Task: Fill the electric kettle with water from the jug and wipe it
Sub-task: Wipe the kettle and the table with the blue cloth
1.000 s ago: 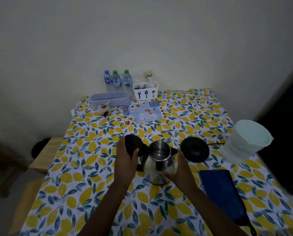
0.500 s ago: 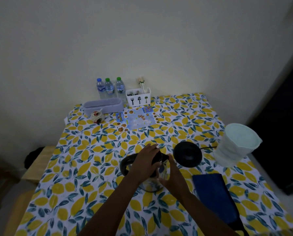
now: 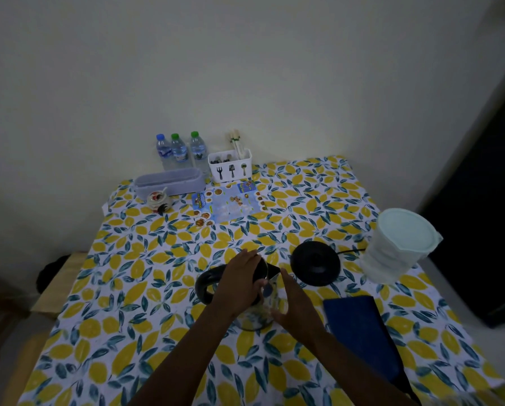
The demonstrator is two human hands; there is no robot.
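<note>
- L hand (image 3: 239, 284) flat, fingers straight, on electric kettle (image 3: 258, 317) lid (image 3: 271, 271): press straight down, centred.
- R hand (image 3: 296, 307), fingers straight, vs steel side: brace so it won't slide.

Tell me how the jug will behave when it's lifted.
The jug looks like thin translucent plastic, so its wall may flex under a squeeze. If it holds water it is likely heavy; the level is unclear. Its lid is on, so sloshing should stay in.
</note>
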